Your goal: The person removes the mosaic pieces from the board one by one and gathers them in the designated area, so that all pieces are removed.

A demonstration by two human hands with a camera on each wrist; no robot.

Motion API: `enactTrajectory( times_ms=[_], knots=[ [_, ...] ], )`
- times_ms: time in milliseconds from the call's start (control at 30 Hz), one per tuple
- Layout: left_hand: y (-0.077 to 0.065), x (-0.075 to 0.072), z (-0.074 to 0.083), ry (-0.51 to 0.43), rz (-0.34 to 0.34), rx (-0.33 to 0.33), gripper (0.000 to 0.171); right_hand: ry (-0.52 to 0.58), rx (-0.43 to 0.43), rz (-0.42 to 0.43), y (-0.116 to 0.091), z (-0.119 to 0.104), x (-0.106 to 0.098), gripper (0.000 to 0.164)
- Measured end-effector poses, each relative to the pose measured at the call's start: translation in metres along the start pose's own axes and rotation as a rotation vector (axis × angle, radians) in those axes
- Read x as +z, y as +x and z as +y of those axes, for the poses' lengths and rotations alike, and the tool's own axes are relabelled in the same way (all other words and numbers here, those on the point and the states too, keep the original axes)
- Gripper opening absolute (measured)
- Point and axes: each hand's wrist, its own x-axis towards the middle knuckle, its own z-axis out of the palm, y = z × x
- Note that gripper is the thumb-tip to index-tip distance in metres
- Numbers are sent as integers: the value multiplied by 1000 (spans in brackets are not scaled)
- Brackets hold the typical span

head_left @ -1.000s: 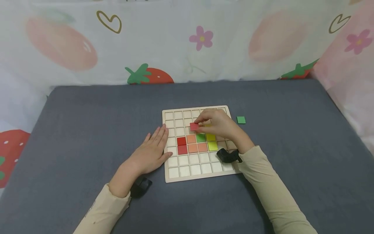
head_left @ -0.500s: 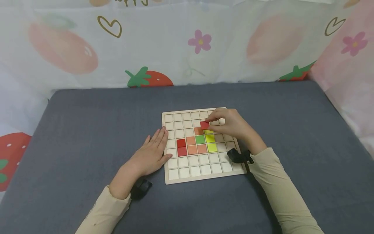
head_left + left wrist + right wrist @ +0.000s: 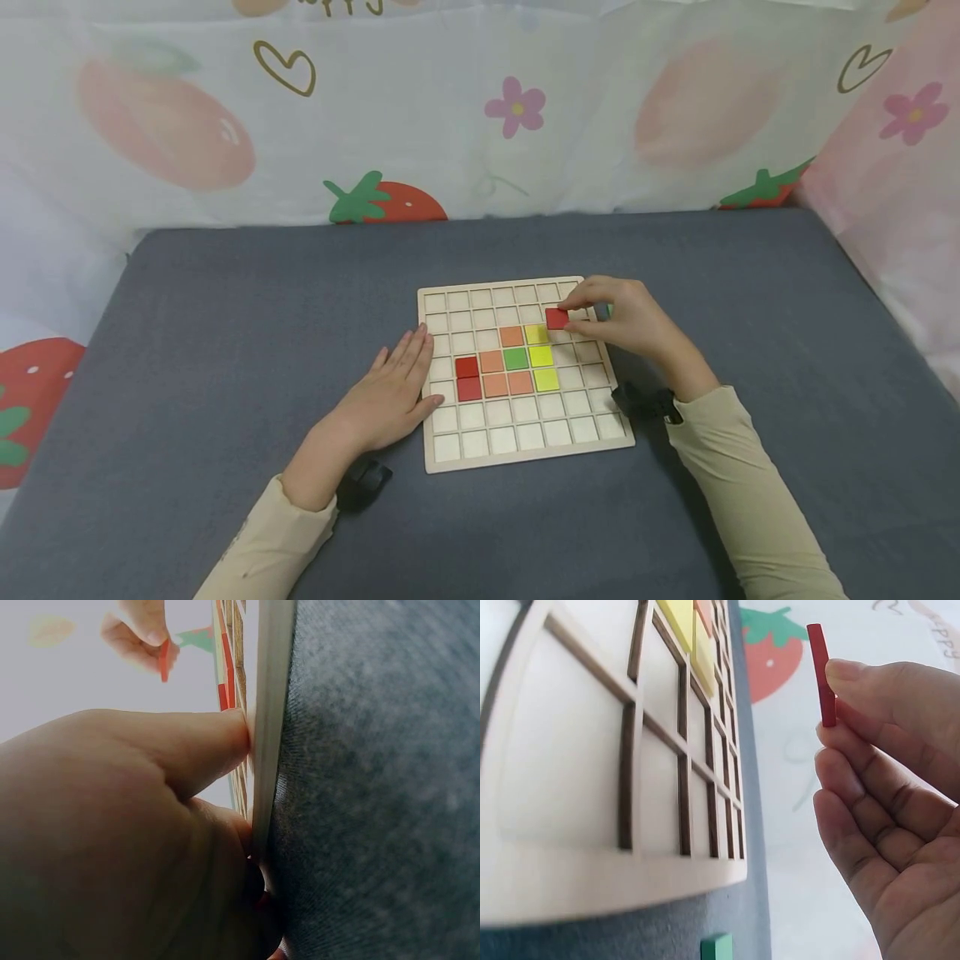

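Observation:
A wooden grid board [image 3: 525, 457] lies on the grey cloth. My left hand [image 3: 390, 396] rests along its left edge with straight fingers, the thumb touching the rim. Between thumb and fingertips, my right hand [image 3: 626, 317] pinches a square red tile [image 3: 557, 318]. The right wrist view shows this tile edge-on, raised clear of the board. Set in the grid are two red tiles [image 3: 468, 389], several orange tiles [image 3: 495, 385], a green tile [image 3: 515, 358] and three yellow tiles [image 3: 546, 380].
A loose green tile [image 3: 717, 946] lies on the cloth off the board's right side, mostly hidden behind my right hand in the head view. Grey cloth [image 3: 285, 300] covers the table. Behind it hangs a printed white curtain [image 3: 450, 83].
My right hand has moved rightward across the board with the red tile, uncovering the orange and yellow tiles beneath and covering most of the loose green one. My left hand stays in place.

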Motion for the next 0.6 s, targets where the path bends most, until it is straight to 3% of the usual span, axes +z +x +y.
enactTrajectory(
  times_ms=[367,600],
  knots=[
    [-1,-1,0,-6,-1,0,74,-17,62,6,-7,7,-7,22],
    [-1,0,0,-8,2,0,74,-41,58,18,-10,13,-9,21]
  ],
)
